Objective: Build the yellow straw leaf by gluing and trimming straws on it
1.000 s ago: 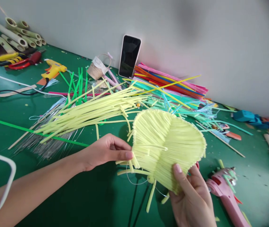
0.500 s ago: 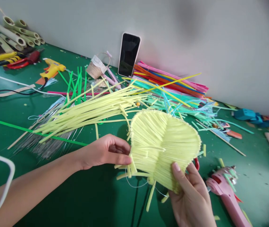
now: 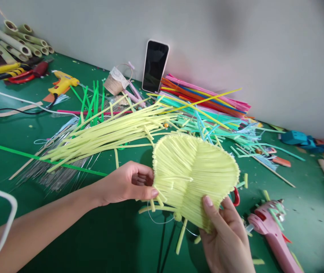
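Held up above the green table is a leaf shape made of pale yellow-green pipe cleaners, ribbed on both sides of a middle line and edged with a beaded-looking rim. My left hand pinches its lower left edge, where short loose ends stick out. My right hand grips the lower right edge, thumb on the front face and fingers behind. A thin wire loop hangs under the leaf. Cut pipe cleaner bits lie below it. Red handles show partly behind the leaf.
A pink glue gun lies at right. Behind are loose yellow-green pipe cleaners, metal wires, coloured bundles and a propped phone. Far left hold a yellow glue gun, pliers and bamboo tubes. A white cable crosses near left.
Both hands have shifted the leaf slightly to the left, and it is tilted a little differently. Both grips stay the same.
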A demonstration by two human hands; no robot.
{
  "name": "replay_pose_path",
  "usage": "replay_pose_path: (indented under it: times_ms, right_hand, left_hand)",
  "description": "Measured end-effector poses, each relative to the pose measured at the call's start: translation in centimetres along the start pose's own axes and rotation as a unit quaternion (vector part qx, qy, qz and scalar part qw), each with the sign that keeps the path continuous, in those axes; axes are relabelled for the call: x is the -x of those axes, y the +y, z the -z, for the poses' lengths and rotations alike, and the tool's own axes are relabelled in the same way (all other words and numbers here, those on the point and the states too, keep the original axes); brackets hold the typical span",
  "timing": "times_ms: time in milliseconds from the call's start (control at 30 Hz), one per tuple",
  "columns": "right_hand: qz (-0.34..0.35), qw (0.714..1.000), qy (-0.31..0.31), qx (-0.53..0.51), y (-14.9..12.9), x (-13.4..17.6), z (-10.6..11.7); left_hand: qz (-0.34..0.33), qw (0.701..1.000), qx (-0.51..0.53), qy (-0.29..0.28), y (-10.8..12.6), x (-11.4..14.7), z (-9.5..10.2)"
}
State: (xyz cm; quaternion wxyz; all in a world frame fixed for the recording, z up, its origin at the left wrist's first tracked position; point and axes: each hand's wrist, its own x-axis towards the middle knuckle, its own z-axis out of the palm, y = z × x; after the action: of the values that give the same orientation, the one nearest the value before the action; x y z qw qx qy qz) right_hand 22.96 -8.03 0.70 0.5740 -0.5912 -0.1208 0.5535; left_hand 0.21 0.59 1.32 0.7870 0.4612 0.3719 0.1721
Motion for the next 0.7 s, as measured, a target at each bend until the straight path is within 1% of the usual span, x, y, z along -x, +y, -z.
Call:
replay_pose_path:
  times_ms: [167,333,533,600,700]
  right_hand:
    - [0.002,1.000,-0.003,-0.001,0.1,0.1,-0.1]
    - [0.001,1.000,0.003,-0.006,0.2,0.3,-0.4]
    - [-0.006,1.000,0.006,0.009,0.1,0.2,-0.3]
    - [-0.013,1.000,0.004,0.015,0.0,0.1,-0.2]
    - [-0.030,0.999,0.003,0.018,-0.3,0.0,0.2]
  left_hand:
    - [0.005,1.000,-0.001,0.029,0.0,0.0,-0.5]
    - [0.006,0.998,0.025,0.061,0.1,0.2,-1.1]
    - [-0.004,0.997,-0.001,0.083,-0.2,0.1,-1.0]
    - [0.008,0.997,-0.004,0.080,0.0,0.1,-0.8]
    - [0.015,0.999,-0.005,0.030,0.4,0.3,-0.2]
